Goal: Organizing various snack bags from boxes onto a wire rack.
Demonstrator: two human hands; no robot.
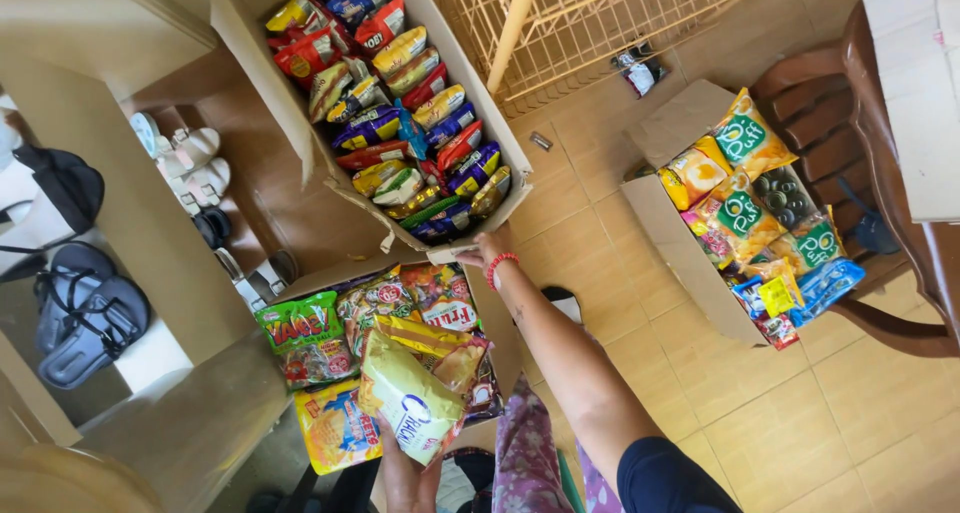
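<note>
Judging by how things lie, partway through: three cardboard boxes on the tiled floor (700, 393), all loaded with snack packets, one packet in hand and not yet set down.

Left hand (408, 473) closed around the lower edge of a pale yellow-green snack bag (410, 398) with a blue round mark, held just above the near box (400, 343). Right hand (487, 248) stretched forward, fingers clamped on the front rim of the long box (470, 73) (red bead bracelet (500, 263) at the wrist).

Near box: green packet with red lettering at left, orange-yellow packet (335, 428) at the front, red and multicoloured bags behind, piled loosely.

Long box: small packets standing in tight rows, red, yellow, blue and purple, full from end to end.

Right-hand box (690, 253), beside a brown chair (880, 173): orange bags with green round labels, a yellow packet, a blue packet at the near corner, heaped above the rim.

Sandals (85, 313) on the floor at far left, well apart from the boxes
</note>
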